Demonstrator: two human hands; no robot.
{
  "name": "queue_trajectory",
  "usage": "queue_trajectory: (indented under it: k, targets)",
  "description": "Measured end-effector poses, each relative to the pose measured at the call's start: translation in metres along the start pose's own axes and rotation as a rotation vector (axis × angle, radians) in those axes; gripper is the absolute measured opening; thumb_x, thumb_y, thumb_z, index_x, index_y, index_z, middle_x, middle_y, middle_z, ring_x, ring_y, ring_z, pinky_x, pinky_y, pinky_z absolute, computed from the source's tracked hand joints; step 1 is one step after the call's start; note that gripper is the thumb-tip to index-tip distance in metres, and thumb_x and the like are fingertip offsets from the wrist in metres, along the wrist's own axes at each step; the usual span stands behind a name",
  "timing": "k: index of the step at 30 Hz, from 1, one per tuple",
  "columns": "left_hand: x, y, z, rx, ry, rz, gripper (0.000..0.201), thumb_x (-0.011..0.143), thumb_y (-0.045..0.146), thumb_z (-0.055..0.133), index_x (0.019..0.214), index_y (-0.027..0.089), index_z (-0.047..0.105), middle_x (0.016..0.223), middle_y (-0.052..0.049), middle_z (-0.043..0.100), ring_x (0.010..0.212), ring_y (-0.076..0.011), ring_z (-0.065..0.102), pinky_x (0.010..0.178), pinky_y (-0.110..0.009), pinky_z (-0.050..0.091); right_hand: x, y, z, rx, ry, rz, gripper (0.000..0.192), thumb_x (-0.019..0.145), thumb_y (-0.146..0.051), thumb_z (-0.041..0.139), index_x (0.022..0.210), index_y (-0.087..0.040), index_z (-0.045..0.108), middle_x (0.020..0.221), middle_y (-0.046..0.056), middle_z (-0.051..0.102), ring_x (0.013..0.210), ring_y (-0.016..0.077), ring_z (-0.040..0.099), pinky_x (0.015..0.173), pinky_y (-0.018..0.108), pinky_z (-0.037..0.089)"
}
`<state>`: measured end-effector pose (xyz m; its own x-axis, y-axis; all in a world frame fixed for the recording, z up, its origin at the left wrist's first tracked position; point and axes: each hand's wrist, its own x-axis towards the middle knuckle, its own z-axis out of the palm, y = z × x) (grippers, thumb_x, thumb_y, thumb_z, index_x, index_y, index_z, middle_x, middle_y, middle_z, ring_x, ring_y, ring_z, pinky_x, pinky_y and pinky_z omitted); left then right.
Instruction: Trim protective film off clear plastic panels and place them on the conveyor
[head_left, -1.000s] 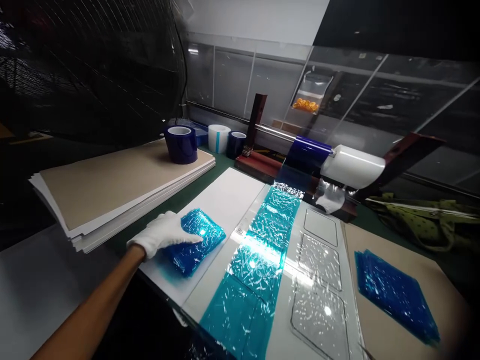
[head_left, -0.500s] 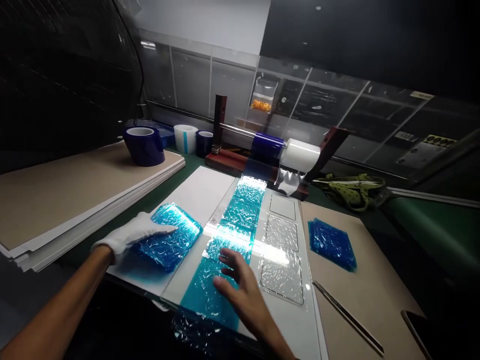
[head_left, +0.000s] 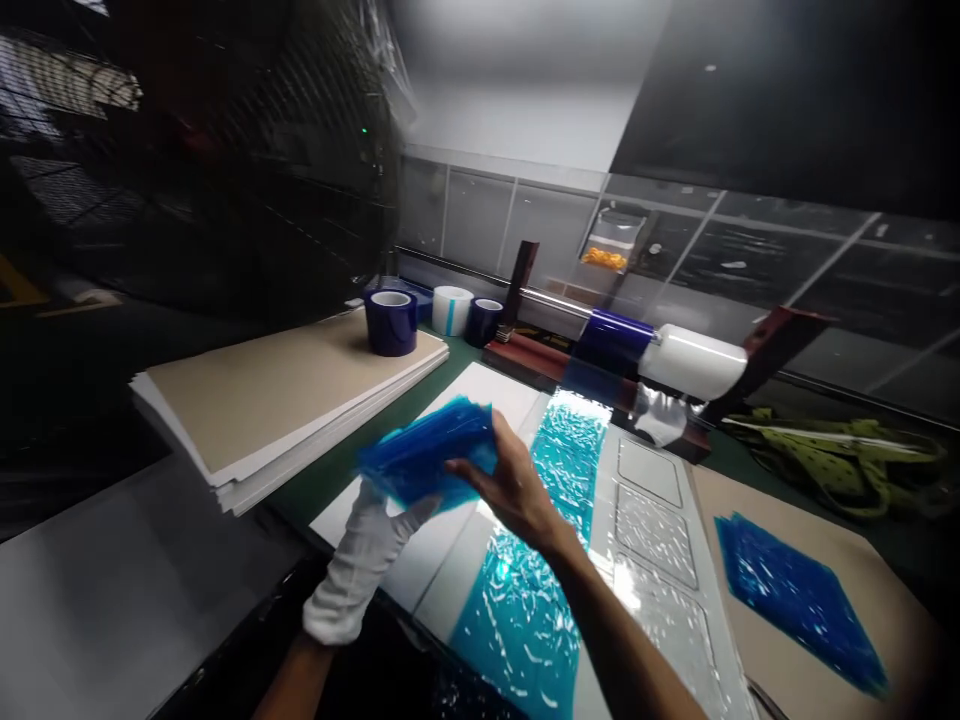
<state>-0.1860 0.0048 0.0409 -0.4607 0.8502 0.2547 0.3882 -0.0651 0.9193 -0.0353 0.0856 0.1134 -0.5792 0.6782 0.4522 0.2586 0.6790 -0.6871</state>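
Between both hands, a stack of blue film sheets (head_left: pixel 431 452) is held tilted above the white board (head_left: pixel 341 515). My left hand (head_left: pixel 375 545), in a white glove, grips the stack from below at its near left side. My bare right hand (head_left: pixel 517 480) closes on its right end, with the thumb across the near face. Beneath my right forearm a long strip of crinkled blue film (head_left: pixel 525 610) lies over the work surface, running back to a dark blue film roll (head_left: pixel 619 338).
A white roll (head_left: pixel 701 362) shares the roller stand (head_left: pixel 521 275). At right, another blue film stack (head_left: pixel 802 600) lies on brown board. Left stand piled boards (head_left: pixel 285 395) with a blue tape roll (head_left: pixel 391 325) on top. A green spotted bag (head_left: pixel 840 455) sits far right.
The blue stack has been lifted off the white board and tilted up. My right hand has moved from over the film strip onto the stack. The view has swung left.
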Motion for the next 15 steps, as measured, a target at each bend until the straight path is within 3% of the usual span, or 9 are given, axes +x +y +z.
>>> queue_trajectory:
  k: [2, 4, 7, 11, 15]
  targets:
    - [0.002, -0.004, -0.021, -0.084, -0.005, -0.044, 0.1, 0.07, 0.062, 0.068, 0.149, 0.032, 0.014, 0.153, -0.01, 0.033, 0.139, -0.0322, 0.034, 0.115, -0.049, 0.031, 0.024, -0.011, -0.001, -0.311, -0.122, -0.138, 0.038, 0.093, -0.031, 0.052, 0.128, -0.018, 0.043, 0.117, 0.011, 0.058, 0.106, 0.0253, 0.056, 0.089, 0.043, 0.047]
    - [-0.001, -0.013, -0.044, -0.215, 0.046, -0.12, 0.095, 0.076, 0.055, 0.066, 0.148, 0.042, 0.006, 0.159, -0.003, 0.019, 0.144, -0.0298, 0.023, 0.114, -0.05, 0.032, 0.038, -0.018, 0.014, -0.541, -0.257, -0.213, 0.045, 0.092, -0.026, 0.054, 0.133, -0.015, 0.039, 0.12, 0.014, 0.057, 0.109, 0.0282, 0.054, 0.09, 0.046, 0.044]
    - [-0.014, -0.038, -0.068, -0.301, 0.181, -0.209, 0.089, 0.079, 0.053, 0.064, 0.147, 0.046, 0.007, 0.16, -0.003, 0.016, 0.144, -0.0321, 0.023, 0.112, -0.054, 0.033, 0.038, -0.014, 0.052, -0.617, -0.405, -0.26, 0.059, 0.082, -0.016, 0.066, 0.134, -0.01, 0.039, 0.122, 0.018, 0.057, 0.114, 0.0308, 0.052, 0.095, 0.048, 0.041]
    - [-0.028, -0.077, -0.063, -0.315, 0.208, -0.243, 0.103, 0.072, 0.056, 0.07, 0.149, 0.036, 0.004, 0.158, -0.014, 0.015, 0.144, -0.0367, 0.019, 0.112, -0.059, 0.029, 0.029, 0.005, 0.088, -0.588, -0.46, -0.255, 0.067, 0.076, -0.003, 0.062, 0.137, -0.008, 0.036, 0.128, 0.022, 0.054, 0.121, 0.0334, 0.047, 0.102, 0.055, 0.034]
    - [-0.028, -0.079, -0.042, -0.324, 0.149, -0.212, 0.1, 0.077, 0.051, 0.067, 0.149, 0.034, 0.001, 0.158, -0.014, 0.016, 0.145, -0.0316, 0.018, 0.114, -0.053, 0.029, 0.032, 0.013, 0.076, -0.499, -0.441, -0.201, 0.057, 0.081, -0.008, 0.063, 0.132, -0.013, 0.04, 0.117, 0.016, 0.06, 0.106, 0.0307, 0.055, 0.092, 0.053, 0.042]
